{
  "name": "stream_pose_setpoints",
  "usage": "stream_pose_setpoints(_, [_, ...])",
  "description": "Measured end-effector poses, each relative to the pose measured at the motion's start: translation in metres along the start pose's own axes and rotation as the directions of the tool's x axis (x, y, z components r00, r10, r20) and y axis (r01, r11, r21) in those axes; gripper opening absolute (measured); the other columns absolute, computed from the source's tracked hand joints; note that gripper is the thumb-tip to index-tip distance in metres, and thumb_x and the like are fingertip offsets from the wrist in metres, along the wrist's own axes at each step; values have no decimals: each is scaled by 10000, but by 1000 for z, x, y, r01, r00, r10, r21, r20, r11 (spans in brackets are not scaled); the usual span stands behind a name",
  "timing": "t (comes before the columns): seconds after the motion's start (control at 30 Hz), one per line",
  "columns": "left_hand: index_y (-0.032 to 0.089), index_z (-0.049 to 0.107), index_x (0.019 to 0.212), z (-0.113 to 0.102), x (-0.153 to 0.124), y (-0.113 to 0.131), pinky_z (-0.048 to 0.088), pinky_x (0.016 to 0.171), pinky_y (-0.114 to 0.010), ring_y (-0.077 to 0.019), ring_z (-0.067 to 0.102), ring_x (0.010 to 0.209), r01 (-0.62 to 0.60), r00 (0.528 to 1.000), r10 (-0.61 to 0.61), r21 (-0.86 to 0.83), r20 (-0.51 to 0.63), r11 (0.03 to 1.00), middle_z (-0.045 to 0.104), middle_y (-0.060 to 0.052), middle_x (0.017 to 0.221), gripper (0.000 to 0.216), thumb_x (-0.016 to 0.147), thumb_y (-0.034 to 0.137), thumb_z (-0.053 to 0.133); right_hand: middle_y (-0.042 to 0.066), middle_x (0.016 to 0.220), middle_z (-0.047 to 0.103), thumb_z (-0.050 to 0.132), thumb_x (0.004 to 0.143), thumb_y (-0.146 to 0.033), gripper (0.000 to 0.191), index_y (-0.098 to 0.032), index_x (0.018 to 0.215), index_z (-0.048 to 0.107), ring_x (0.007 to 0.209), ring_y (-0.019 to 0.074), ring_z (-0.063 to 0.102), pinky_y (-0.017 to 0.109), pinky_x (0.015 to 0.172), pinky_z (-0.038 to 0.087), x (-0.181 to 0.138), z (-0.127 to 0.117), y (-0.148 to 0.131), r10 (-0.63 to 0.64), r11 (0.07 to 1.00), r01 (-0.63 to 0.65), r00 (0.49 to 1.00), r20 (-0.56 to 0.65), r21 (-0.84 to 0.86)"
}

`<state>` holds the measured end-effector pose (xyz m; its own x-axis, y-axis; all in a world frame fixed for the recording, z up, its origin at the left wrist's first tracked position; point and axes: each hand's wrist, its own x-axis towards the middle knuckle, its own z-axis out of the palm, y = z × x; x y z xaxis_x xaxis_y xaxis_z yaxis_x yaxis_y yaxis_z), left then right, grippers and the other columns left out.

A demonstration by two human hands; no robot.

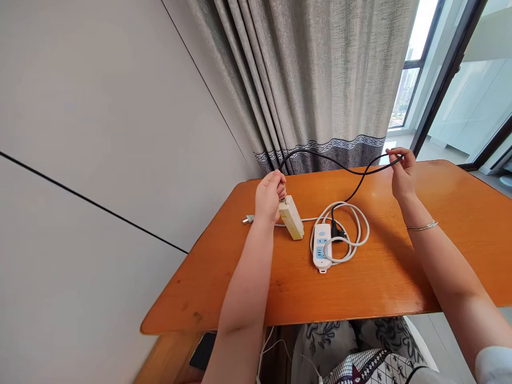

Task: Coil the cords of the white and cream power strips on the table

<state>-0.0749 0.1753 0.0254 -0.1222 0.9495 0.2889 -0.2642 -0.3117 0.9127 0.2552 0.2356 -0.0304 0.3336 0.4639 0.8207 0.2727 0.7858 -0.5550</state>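
Note:
My left hand (270, 196) is closed around one end of a black cable (340, 165), right beside a cream rectangular adapter block (292, 216) that hangs tilted just below my fingers. My right hand (402, 172) pinches the same cable farther along, held above the table. The cable arcs between my hands and drops to a black plug (336, 232) seated in a white power strip (322, 246). The strip lies flat on the orange wooden table (400, 277), with its white cord (352, 224) coiled around it and ending in a plug (248, 219) at the left.
A grey curtain (320, 80) hangs behind the table's far edge. A pale wall runs along the left. A window and glass door stand at the right. My lap in patterned fabric (352, 346) shows below the table's near edge.

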Motion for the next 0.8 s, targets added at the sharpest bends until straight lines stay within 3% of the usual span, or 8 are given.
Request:
stream_pose_setpoints(0.1, [169, 510, 590, 2, -3, 2, 188, 409, -163, -40, 207, 398, -30, 1000, 30, 13, 5, 999, 263, 84, 443, 369, 866, 364, 659, 46, 1098, 551, 591, 894, -467, 216, -267, 950, 531, 1146, 237, 609, 500, 1101, 420, 6, -4, -5, -147, 989, 146, 984, -102, -14])
stream_pose_setpoints(0.2, [172, 508, 590, 3, -4, 3, 190, 409, -170, -42, 214, 399, -60, 998, 60, 11, 11, 998, 271, 82, 441, 375, 851, 384, 673, 69, 1255, 479, 542, 913, -523, 245, -282, 946, 518, 1305, 292, 501, 573, 1140, 360, 7, -5, -18, -286, 955, 262, 938, -196, -139])
stream_pose_setpoints(0.37, [178, 499, 584, 2, -5, 3, 179, 405, -188, -42, 206, 396, -86, 996, 86, -39, 7, 996, 263, 83, 436, 392, 828, 410, 700, 87, 1407, 379, 502, 917, -592, 326, -270, 943, 538, 1444, 380, 322, 640, 1131, 335, -2, -6, -45, -423, 884, 355, 885, -196, -303])
stream_pose_setpoints(0.5, [194, 464, 591, 2, -5, 5, 181, 398, -214, -51, 183, 392, -130, 989, 125, -69, -80, 989, 237, 85, 447, 437, 836, 471, 696, 134, 1488, 333, 508, 911, -587, 405, -257, 1143, 552, 1479, 400, 261, 582, 1062, 454, -1, -6, -58, -294, 857, 173, 938, -185, -486])
stream_pose_setpoints(0.63, [212, 372, 596, -13, 1, 17, 197, 400, -246, -71, 148, 394, -236, 950, 207, -106, -236, 966, 193, 84, 467, 488, 882, 515, 625, 112, 1321, 508, 492, 929, -532, 348, -286, 1172, 536, 1330, 335, 479, 569, 1022, 473, 10, -18, -45, -207, 880, 60, 941, -266, -471])
stream_pose_setpoints(0.73, [214, 322, 601, -33, 6, 26, 186, 400, -268, -83, 122, 395, -299, 925, 252, -134, -285, 945, 179, 74, 483, 486, 923, 477, 573, 68, 985, 614, 518, 914, -477, 247, -248, 997, 564, 1019, 275, 635, 508, 909, 519, 17, -33, -25, 52, 877, -161, 968, -244, -452])
stream_pose_setpoints(0.8, [210, 331, 603, -42, 8, 31, 179, 402, -270, -83, 122, 396, -321, 911, 259, -155, -322, 934, 188, 66, 488, 457, 942, 422, 554, 48, 839, 623, 589, 864, -452, 242, -216, 911, 575, 837, 230, 639, 430, 796, 538, 17, -40, -15, 328, 830, -327, 941, -79, -452])
